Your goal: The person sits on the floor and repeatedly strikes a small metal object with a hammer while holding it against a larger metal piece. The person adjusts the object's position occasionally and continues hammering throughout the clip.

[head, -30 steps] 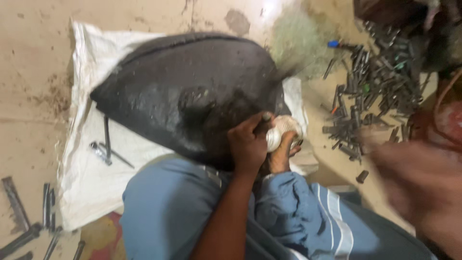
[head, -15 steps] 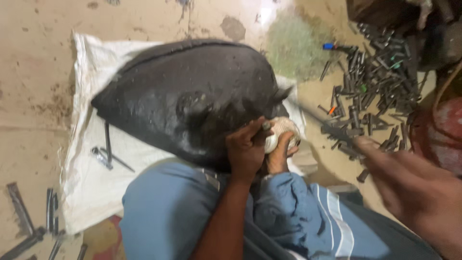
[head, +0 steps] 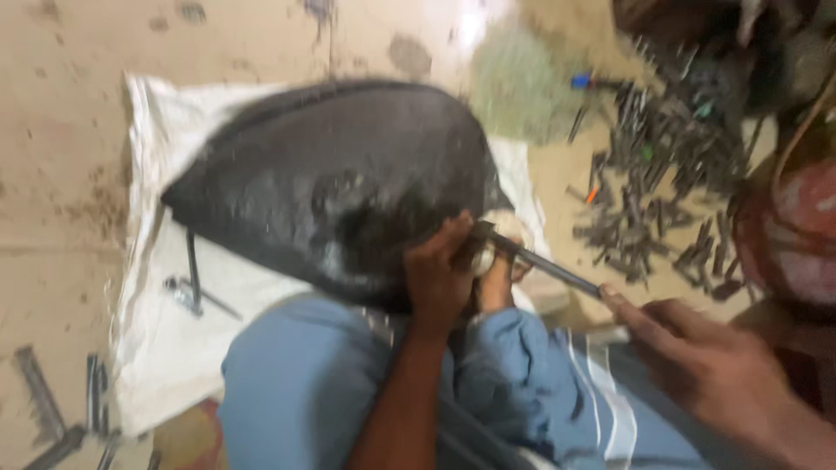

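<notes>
A large black teardrop-shaped shell lies on a white sack on the floor, against my blue-clothed knees. My left hand curls over the shell's lower right end, next to a small pale object that I cannot identify. My right hand grips a long dark metal rod at lower right. The rod slants up and left, and its tip reaches the spot by my left fingers. The picture is blurred by motion.
A heap of several dark metal bits and tools covers the floor at upper right, beside a reddish round object. A bent metal tool lies on the sack. Flat metal bars sit at lower left.
My right hand has come in from the right with the rod, and the rod's tip has travelled left to my left hand. My left hand has stayed on the shell's end.
</notes>
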